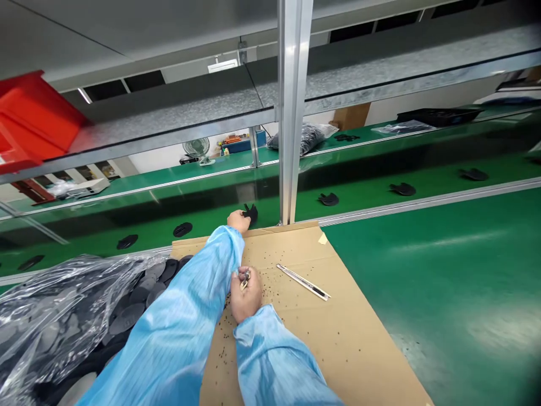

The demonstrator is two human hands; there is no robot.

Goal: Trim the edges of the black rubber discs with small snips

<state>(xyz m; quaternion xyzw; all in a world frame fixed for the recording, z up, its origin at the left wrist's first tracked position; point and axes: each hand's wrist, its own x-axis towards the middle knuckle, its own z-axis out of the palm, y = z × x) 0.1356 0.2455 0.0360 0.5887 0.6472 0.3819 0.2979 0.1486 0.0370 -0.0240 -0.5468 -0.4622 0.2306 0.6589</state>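
Observation:
My left hand (238, 221) reaches to the green conveyor belt, its fingers closed on a flat black plastic part (251, 214) at the belt's near side. Closer to me, my right hand (247, 298) is closed around a small metal tool (245, 279). Only a short bit of that tool shows between thumb and fingers, so its kind is unclear. Beneath both arms lies a cardboard sheet (338, 332) scattered with tiny black bits. A slim snap-off utility knife (303, 282) rests on the cardboard, right of my right hand and apart from it.
An open clear plastic bag (76, 304) of black discs lies at left. More black parts (182, 229) sit spaced along the green belt (363, 197). An upright metal post (291, 113) stands ahead, supporting a shelf, with a red bin (38, 124) at upper left.

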